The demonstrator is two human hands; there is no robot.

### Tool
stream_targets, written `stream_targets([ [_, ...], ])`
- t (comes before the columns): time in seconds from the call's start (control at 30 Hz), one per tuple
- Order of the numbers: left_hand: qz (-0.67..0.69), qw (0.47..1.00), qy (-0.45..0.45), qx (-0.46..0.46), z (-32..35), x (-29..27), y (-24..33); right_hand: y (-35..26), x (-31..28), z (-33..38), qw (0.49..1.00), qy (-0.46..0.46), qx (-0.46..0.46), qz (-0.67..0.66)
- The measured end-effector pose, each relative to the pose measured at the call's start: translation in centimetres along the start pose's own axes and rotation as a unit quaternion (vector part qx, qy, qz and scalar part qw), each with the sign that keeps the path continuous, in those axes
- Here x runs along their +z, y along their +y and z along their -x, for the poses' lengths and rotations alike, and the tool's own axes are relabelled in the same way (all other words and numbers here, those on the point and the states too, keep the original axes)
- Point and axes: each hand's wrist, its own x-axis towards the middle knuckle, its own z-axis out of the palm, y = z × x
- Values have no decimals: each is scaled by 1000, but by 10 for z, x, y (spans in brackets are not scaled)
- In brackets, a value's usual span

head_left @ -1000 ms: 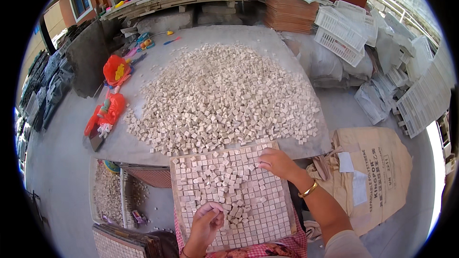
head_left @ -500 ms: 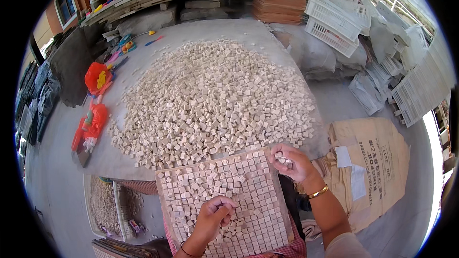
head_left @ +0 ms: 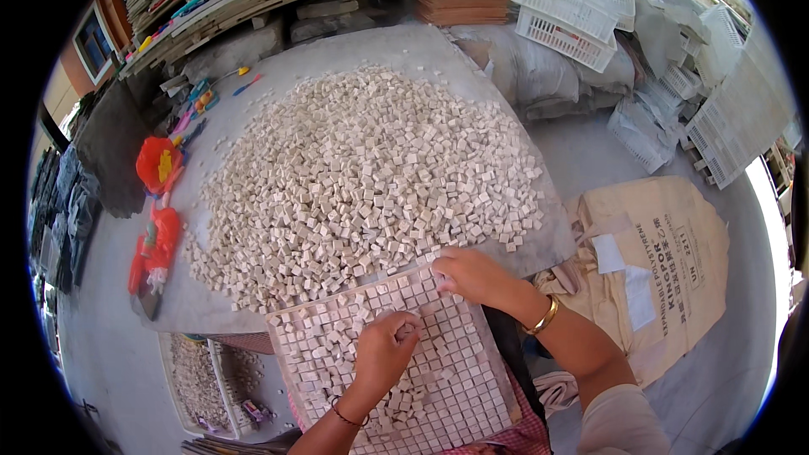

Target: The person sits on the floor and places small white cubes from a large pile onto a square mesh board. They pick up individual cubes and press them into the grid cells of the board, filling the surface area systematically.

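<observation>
A gridded tray (head_left: pixel 439 328) of small square stone tiles lies tilted over my lap, its cells largely filled on the right. My right hand (head_left: pixel 468 276) is palm down at the tray's far right corner, fingers bent and closed; the tiles seen in it a moment ago are now hidden underneath. Over the tray's middle, my left hand (head_left: pixel 388 349) has its fingers curled together, and what lies between them cannot be made out. Loose tiles (head_left: pixel 403 400) sit on top of the grid near the left wrist and at the upper left.
A big heap of pale tiles (head_left: pixel 371 177) covers the grey table (head_left: pixel 181 286) beyond the tray. Orange plastic bags (head_left: pixel 160 240) lie at its left edge. A white crate (head_left: pixel 227 388) with tiles stands lower left. To the right are a tan sack (head_left: pixel 666 253) and white baskets (head_left: pixel 565 21).
My right hand has turned from palm up, showing several tiles, to palm down on the tray's far corner. My left hand has risen slightly. The whole view has shifted a little.
</observation>
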Motion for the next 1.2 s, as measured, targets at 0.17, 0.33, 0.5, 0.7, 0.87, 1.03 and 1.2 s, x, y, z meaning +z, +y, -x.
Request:
stream_targets([
  [0.17, -115, 983, 61, 127, -12, 25, 2, 7, -1, 1, 995, 56, -32, -83],
  [0.33, -207, 966, 57, 145, -5, 45, 7, -3, -27, 33, 841, 64, 196, -500],
  [0.5, -172, 975, 58, 129, -7, 50, 8, 22, -11, 65, 643, 65, 127, -753],
  [0.7, -117, 987, 20, 106, -17, 45, 8, 13, 2, 75, 637, 27, 108, -763],
  [0.87, -119, 980, -9, 162, -21, 44, 4, 4, 11, 79, 641, 29, 114, -759],
  [1.03, -89, 978, -66, 177, -18, 41, 6, -5, 13, 84, 630, 24, 118, -767],
  [1.2, 24, 997, 5, 77, -1, 16, 16, -6, 25, 85, 855, 95, 85, -503],
])
